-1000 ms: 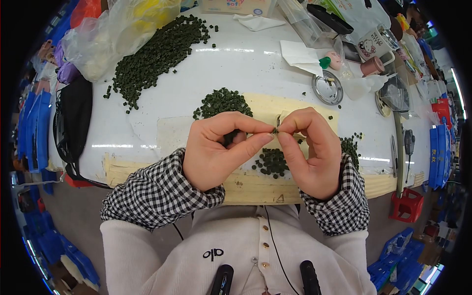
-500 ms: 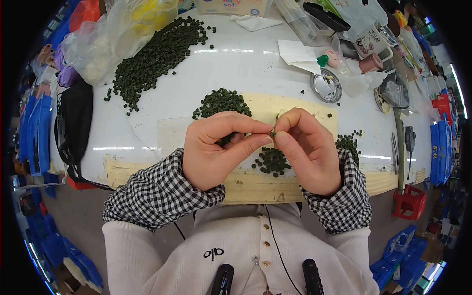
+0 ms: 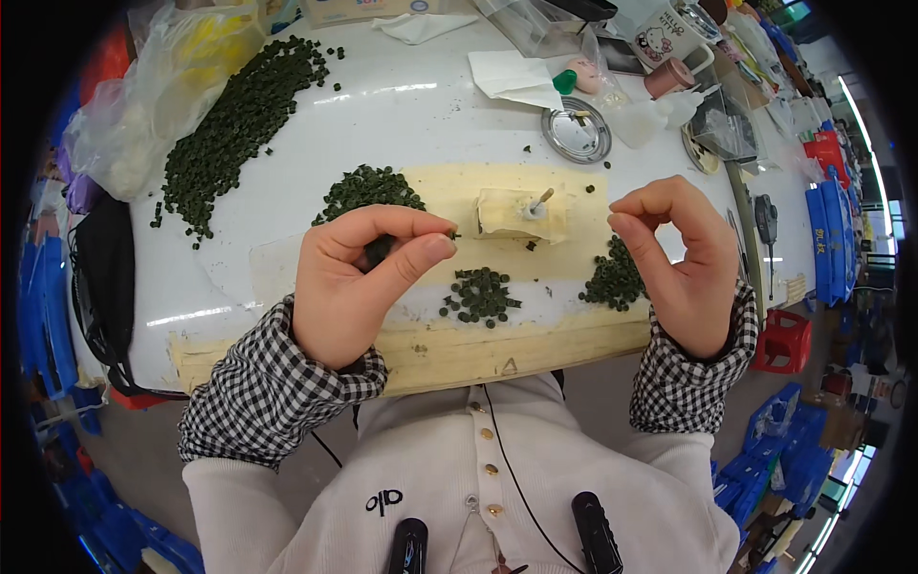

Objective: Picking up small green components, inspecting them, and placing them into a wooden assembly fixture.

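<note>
My left hand (image 3: 359, 277) pinches a small dark green piece (image 3: 453, 233) between thumb and forefinger, only its edge showing. Further right, my right hand (image 3: 684, 263) has its thumb and forefinger curled together at the tips; whatever may be between them is too small or hidden. A small pile of green pieces (image 3: 612, 277) lies beside and below those fingertips. Between the hands sits another little pile (image 3: 480, 295). Behind it a block covered in yellowish tape (image 3: 497, 212) holds a short brown stick (image 3: 544, 198) upright. A bigger heap (image 3: 368, 189) lies behind my left hand, which partly hides it.
A large heap of green pieces (image 3: 239, 124) spreads at the far left beside plastic bags (image 3: 143, 115). At the back right are a round metal dish (image 3: 576, 134), white paper (image 3: 512, 78), a thread spool (image 3: 669, 78) and a mug (image 3: 660, 40). Wooden edging (image 3: 430, 356) lines the table front.
My hands have parted: the right has moved right to the right-hand pile, the left slightly left with the green piece. The taped block is now uncovered. The whole view has shifted.
</note>
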